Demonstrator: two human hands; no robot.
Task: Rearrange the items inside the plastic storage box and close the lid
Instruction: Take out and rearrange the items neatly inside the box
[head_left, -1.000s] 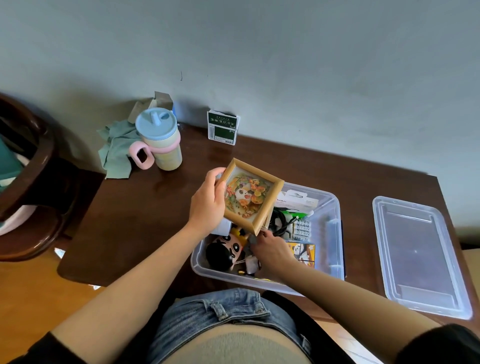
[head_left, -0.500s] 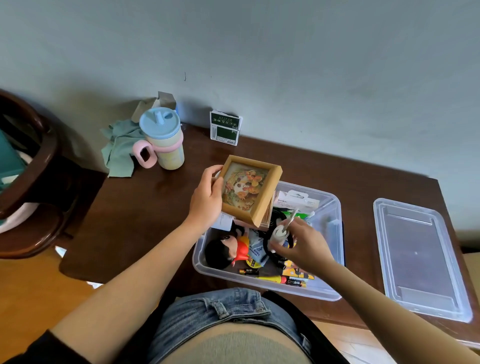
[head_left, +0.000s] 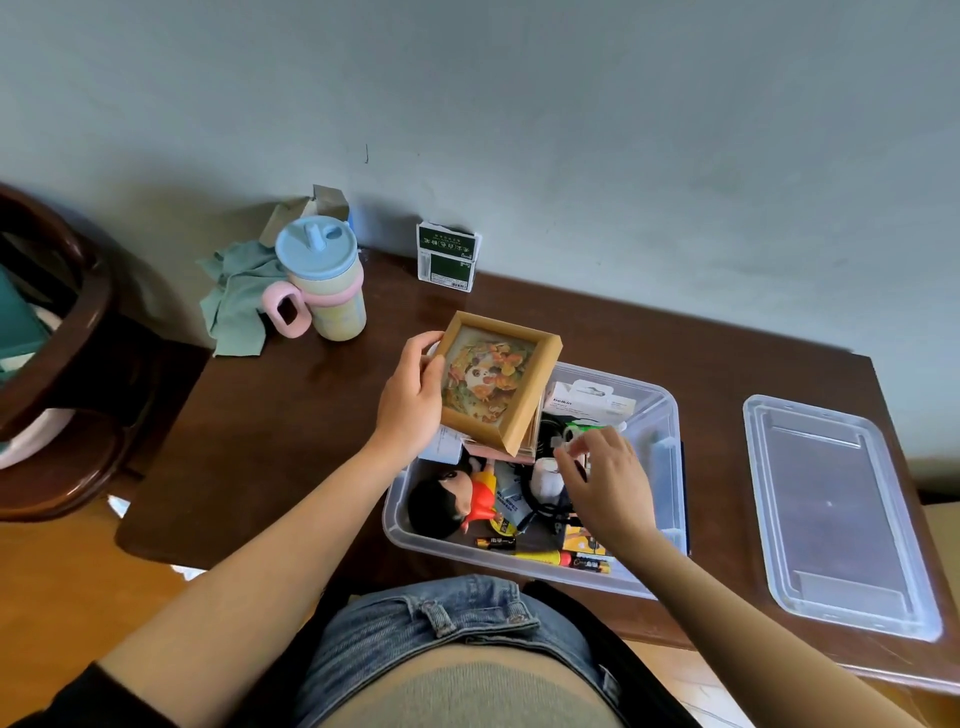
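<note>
Your left hand (head_left: 410, 400) grips the wooden picture frame (head_left: 498, 382) by its left edge, fingers curled behind it and thumb on the front, holding it tilted above the back-left corner of the clear storage box (head_left: 670, 457). Your right hand (head_left: 608, 483) hovers inside the box with fingertips pinched on a small white item too small to identify. A white package (head_left: 592, 402) at the back shows print too blurred to read. Half a second ago the right hand was nearer the middle; it has moved slightly back. The lid (head_left: 836, 514) lies on the table (head_left: 291, 415), right of the box.
</note>
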